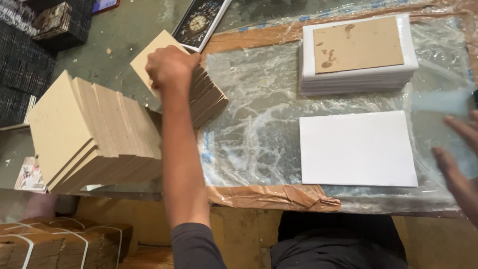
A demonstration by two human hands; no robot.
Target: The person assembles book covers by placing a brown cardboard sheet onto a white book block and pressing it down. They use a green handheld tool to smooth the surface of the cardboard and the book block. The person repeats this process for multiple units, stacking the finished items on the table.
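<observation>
Nearest the camera, bundles of brown boards tied with white straps (55, 244) are seen low at the left, beside a dark garment (338, 244) at the table's near edge. On the plastic-covered table (259, 124), a single white sheet (357, 148) is laid flat near the front, with crumpled brown tape (274, 197) bunched along the edge before it. The right hand (460, 159) is held at the right border, just beside the sheet, its fingers spread and blurred; nothing is gripped by it. At the left, a leaning stack of tan boards (94, 134) is set on edge. Farther back, the left hand (172, 67) is closed in a fist on the top board of a second, fanned pile of tan boards (206, 97); much of that pile is hidden by the forearm. Beyond the sheet, a stack of white sheets (358, 74) is topped by a stained brown board (358, 44). A dark picture with a clock face (199, 22) lies farthest off.
</observation>
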